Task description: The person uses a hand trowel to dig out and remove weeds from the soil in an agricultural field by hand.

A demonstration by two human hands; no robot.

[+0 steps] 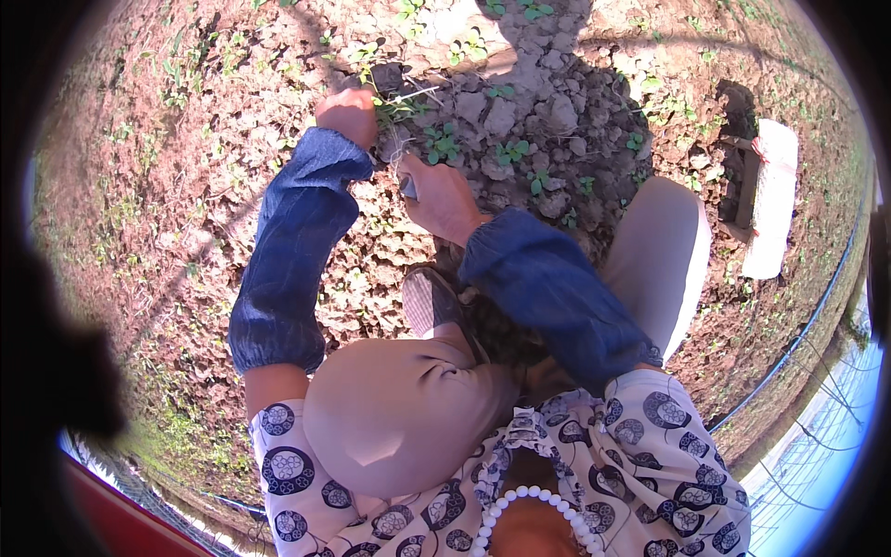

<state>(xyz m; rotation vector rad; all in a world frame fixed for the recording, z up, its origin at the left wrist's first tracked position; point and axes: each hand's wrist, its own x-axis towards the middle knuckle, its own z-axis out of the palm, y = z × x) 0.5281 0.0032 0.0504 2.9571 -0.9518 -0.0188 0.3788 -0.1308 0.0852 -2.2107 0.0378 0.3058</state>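
Patterned shirt (pixel 302 464), pale with dark round motifs, lying nearest the camera, well below the fingers. Blue sleeve covers (pixel 297 246), two, sheathing the forearms behind the fingers. Left hand (pixel 348 113), bending down over the soil; its fingers are hiding beneath the knuckles, so their opening and any hold cannot be told. Right hand (pixel 444 198), curling nearly closed, its fingers apparently gripping a small grey piece (pixel 408 187), kind unclear. Slender plant stems (pixel 397 110), resting between the two hands, just beside the left fingers. Handling, as judged: working well would be calling for a low, steady grasp near the soil, with the right fingers keeping the grey piece clear of the left. Cracked soil (pixel 195 269), spreading around the fingers on all sides. Trousered knees (pixel 394 418), two, pale, bending below and to the right of the fingers, likely limiting sideways elbow room. White-topped stool-like object (pixel 775 200), standing well to the fingers' right. Shoe (pixel 429 302), planting below the right fingers. Dry clods (pixel 499 116), crowding the ground right of the fingers, making for uneven reaching. Leafy seedlings (pixel 441 143), growing just beyond the right fingertips, probably needing care against knocks.
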